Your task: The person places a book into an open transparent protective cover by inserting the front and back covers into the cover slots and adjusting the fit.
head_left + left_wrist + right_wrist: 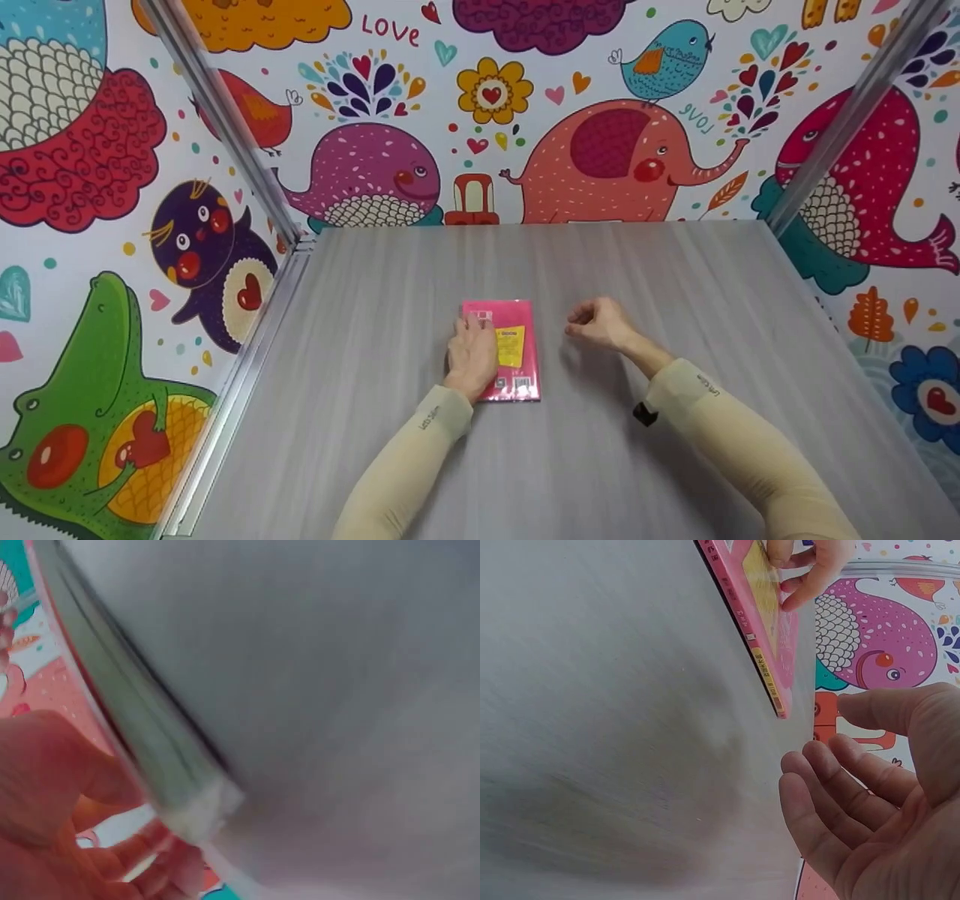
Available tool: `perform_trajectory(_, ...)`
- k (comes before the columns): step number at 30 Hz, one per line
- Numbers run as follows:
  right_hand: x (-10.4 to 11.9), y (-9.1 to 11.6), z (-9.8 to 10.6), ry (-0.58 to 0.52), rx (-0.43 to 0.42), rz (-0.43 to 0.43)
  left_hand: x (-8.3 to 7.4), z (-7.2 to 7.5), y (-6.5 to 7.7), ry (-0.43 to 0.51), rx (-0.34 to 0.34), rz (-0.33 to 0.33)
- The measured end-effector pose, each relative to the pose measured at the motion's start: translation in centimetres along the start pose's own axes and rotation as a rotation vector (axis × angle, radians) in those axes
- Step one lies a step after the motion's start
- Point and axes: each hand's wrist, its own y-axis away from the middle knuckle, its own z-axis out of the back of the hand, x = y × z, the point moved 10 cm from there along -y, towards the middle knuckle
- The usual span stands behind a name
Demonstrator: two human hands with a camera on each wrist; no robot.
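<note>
Pink book (517, 349) lies flat mid-bench (375, 420), left hand (472, 356) resting on its left half, fingers straight, gripping nothing. Right hand (598, 324) sits just right of the book, loosely curled, empty, not touching it.

A thin pink booklet (513, 349) with a yellow label lies flat on the grey table.

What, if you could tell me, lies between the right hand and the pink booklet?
Only bare grey table. In the head view nothing sits between the right hand and the pink booklet, which the left hand rests on.
</note>
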Motion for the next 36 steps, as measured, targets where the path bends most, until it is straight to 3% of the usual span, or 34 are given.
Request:
perform_trajectory(3, -0.1, 0.0, -0.1, 0.007, 0.001, -0.001, -1.3, -0.1, 0.4, -0.23, -0.004, -0.067)
perform_trajectory(8, -0.6, 0.2, 0.0, 0.001, -0.009, 0.004, -3.1, -0.2, 0.6, -0.43, -0.004, -0.079)
perform_trajectory(19, -0.8, 0.3, -0.3, -0.007, 0.007, 0.033, -4.5, -1.1, -0.1, -0.494, 0.114, 0.015)
perform_trajectory(32, -1.0, 0.1, -0.9, 0.015, 0.023, 0.013, -5.4, -2.3, -0.1, -0.651, 0.106, 0.064)
perform_trajectory(36, -1.1, 0.0, -0.8, 0.02, 0.018, 0.01, -6.0, -2.1, 0.0, -0.662, 0.062, 0.062)
